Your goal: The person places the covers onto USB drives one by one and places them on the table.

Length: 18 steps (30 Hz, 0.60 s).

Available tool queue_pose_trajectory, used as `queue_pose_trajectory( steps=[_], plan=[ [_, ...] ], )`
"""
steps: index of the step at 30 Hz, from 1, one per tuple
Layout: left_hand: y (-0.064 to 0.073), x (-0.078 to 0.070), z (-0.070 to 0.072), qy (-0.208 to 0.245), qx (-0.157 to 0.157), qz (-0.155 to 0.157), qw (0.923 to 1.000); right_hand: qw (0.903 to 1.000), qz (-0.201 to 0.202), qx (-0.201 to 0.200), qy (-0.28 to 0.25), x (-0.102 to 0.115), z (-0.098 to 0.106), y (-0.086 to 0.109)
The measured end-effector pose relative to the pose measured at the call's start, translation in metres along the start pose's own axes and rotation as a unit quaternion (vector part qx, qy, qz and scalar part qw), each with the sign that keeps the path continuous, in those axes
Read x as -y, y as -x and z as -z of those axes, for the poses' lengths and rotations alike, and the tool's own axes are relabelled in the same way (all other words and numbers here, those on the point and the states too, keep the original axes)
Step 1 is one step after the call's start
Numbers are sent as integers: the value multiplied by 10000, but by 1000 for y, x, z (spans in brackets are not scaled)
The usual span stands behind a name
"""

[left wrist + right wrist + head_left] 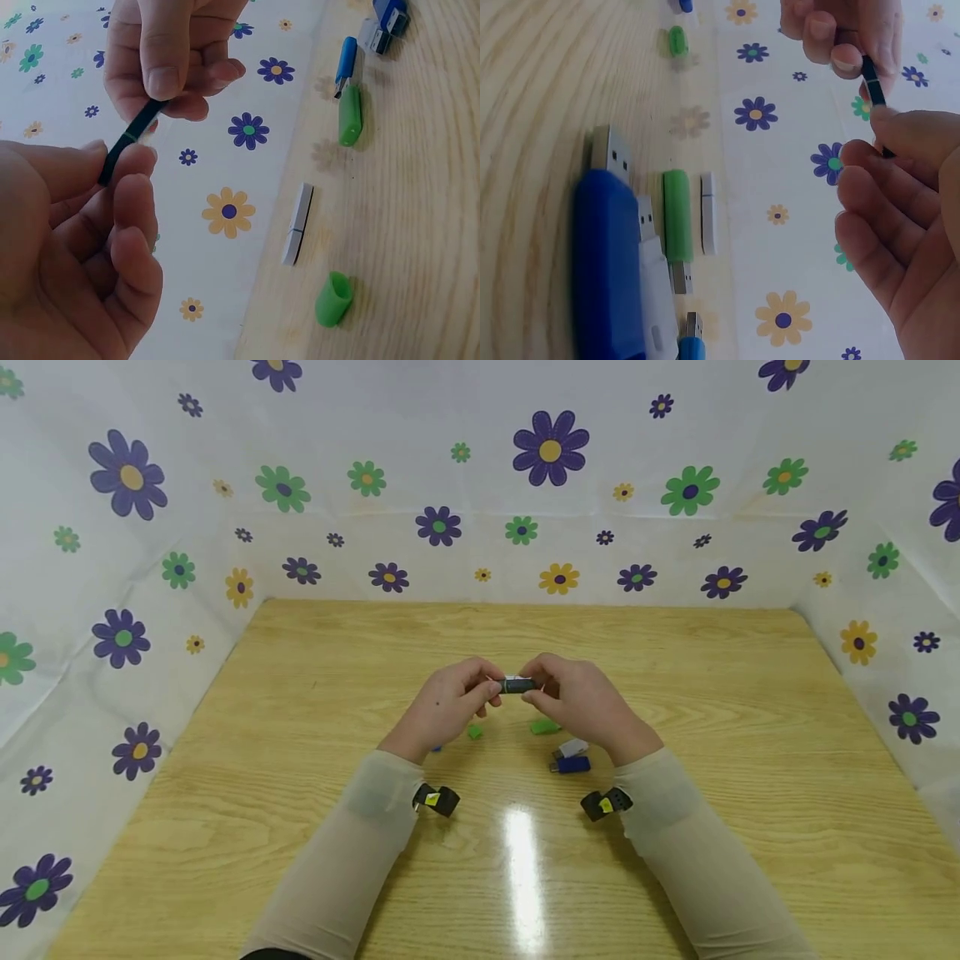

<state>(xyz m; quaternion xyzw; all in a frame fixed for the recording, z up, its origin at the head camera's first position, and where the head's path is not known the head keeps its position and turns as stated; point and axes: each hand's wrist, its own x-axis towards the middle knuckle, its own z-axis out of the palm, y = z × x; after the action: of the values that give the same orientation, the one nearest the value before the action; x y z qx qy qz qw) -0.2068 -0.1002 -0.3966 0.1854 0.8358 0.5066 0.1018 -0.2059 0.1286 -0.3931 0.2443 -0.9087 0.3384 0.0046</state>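
Observation:
Both hands hold a slim black USB stick [519, 686] level between them, over the middle of the table. My left hand [450, 703] pinches one end with thumb and fingers. The other end is pinched by my right hand [583, 695]. A thin pale line crosses the stick [132, 137] where cap and body meet; the fingers hide both its tips. A green cap [475, 732] lies on the table below the left hand. Under the right hand are an uncapped green USB stick [545, 726], a white one [573, 748] and a dark blue one [574, 765].
A white capped USB stick [300, 223] lies farther back on the table, largely hidden in the head view. A light blue USB stick [346, 61] is near the green one. One blue piece [437, 748] shows beside the left wrist. Flower-patterned cloth [480, 485] surrounds the wooden table.

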Motion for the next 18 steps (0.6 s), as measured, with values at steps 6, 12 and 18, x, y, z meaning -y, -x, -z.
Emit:
queue_pose_trajectory(
  steps=[6, 12, 18],
  plan=[
    [-3, 1, -1, -208, -63, 55, 9997, 9991, -13, 44, 419, -3, 3, -1],
    [-5, 4, 1, -456, -260, 194, 9984, 9975, -240, 77, 658, -9, 8, -3],
    [-4, 14, 7, -592, -563, 314, 9962, 9906, -807, 533, 973, -24, 5, -15]
  ],
)
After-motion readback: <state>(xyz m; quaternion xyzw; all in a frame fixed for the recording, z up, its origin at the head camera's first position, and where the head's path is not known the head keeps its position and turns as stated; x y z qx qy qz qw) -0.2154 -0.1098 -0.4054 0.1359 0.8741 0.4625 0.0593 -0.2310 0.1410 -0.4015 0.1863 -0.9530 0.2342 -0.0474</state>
